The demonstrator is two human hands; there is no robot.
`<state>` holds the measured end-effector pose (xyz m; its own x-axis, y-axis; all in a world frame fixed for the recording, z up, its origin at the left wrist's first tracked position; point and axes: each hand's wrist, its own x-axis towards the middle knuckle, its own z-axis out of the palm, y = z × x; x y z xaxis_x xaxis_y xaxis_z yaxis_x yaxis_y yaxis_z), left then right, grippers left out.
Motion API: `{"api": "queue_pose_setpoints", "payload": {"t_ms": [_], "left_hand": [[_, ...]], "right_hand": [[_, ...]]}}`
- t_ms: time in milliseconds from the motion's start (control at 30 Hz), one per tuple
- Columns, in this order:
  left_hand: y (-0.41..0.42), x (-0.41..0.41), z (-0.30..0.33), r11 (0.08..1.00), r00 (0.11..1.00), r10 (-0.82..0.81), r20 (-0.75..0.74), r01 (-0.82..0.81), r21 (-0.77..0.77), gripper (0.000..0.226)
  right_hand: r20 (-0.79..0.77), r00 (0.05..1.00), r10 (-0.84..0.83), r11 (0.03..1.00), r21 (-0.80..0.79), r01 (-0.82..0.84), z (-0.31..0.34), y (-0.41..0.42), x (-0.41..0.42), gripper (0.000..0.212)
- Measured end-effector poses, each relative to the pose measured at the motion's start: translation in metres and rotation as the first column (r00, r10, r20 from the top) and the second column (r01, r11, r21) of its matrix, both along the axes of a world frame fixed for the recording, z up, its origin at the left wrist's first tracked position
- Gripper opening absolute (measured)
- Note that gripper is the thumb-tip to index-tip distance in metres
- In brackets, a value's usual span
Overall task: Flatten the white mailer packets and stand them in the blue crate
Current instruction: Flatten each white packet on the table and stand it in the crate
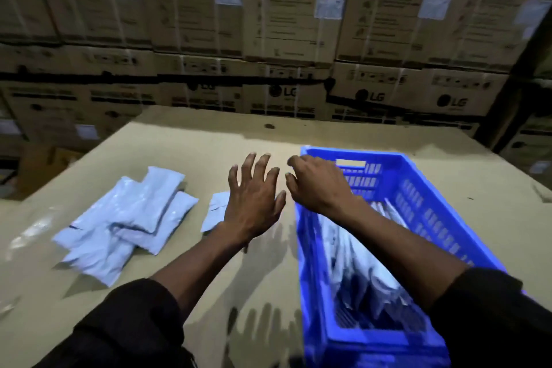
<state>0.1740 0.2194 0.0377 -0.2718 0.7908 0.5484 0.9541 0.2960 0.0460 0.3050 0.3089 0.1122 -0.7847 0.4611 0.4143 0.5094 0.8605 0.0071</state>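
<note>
White mailer packets [125,218] puffy, heaped; left hand [254,197] spread, right hand [319,185] loosely curled, empty.

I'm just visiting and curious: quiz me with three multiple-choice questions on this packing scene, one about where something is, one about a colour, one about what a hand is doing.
1. Where does the loose pile of packets lie?
A. On the cardboard surface, left of both hands
B. Inside the crate
C. On the stacked boxes behind

2. What colour is the crate?
A. Green
B. Blue
C. Red

3. How is the left hand?
A. Gripping a packet
B. Clenched in a fist
C. Open, fingers spread

Answers:
1 A: the pile rests on the cardboard surface, far from the crate.
2 B: its slotted walls are bright blue.
3 C: the fingers are straight and apart, holding nothing.
</note>
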Motion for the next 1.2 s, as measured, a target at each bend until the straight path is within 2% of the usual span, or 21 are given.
{"api": "queue_pose_setpoints", "payload": {"t_ms": [167,333,467,533,700,767,867,1000,1200], "left_hand": [[-0.083,-0.080,-0.053,0.993,0.993,0.115,0.036,-0.115,-0.011,0.055],[-0.150,-0.125,-0.138,0.974,0.976,0.184,0.112,-0.166,-0.155,0.058],[-0.184,-0.142,-0.192,0.953,0.975,0.175,0.136,-0.134,-0.271,0.067],[-0.189,-0.147,-0.201,0.956,0.973,0.177,0.150,-0.134,-0.262,0.068],[-0.179,-0.152,-0.195,0.972,0.975,0.136,0.178,-0.096,-0.214,0.069],[-0.179,-0.151,-0.194,0.971,0.973,0.141,0.183,-0.100,-0.218,0.068],[-0.180,-0.150,-0.191,0.972,0.966,0.159,0.206,-0.116,-0.206,0.063],[-0.184,-0.149,-0.190,0.986,0.972,0.123,0.199,-0.097,-0.136,0.057],[-0.183,-0.157,-0.191,1.000,0.979,0.031,0.201,-0.030,-0.009,0.057]], "right_hand": [[0.248,0.966,0.073,0.984,-0.176,-0.029,-0.003,-0.047,-0.096,0.038],[0.354,0.927,0.127,0.945,-0.326,-0.005,-0.074,-0.074,-0.155,0.040],[0.394,0.918,0.053,0.955,-0.290,0.069,-0.144,-0.090,-0.166,0.054],[0.382,0.924,0.007,0.965,-0.246,0.095,-0.169,-0.096,-0.169,0.064],[0.365,0.926,-0.099,0.963,-0.198,0.181,-0.189,-0.092,-0.188,0.074],[0.345,0.925,-0.159,0.942,-0.228,0.247,-0.190,-0.087,-0.199,0.077],[0.373,0.900,-0.223,0.927,-0.204,0.315,-0.195,-0.084,-0.213,0.074],[0.338,0.922,-0.191,0.962,-0.124,0.245,-0.212,-0.096,-0.211,0.057],[0.319,0.943,0.097,0.977,-0.213,-0.028,-0.220,-0.122,-0.162,0.074]]}}
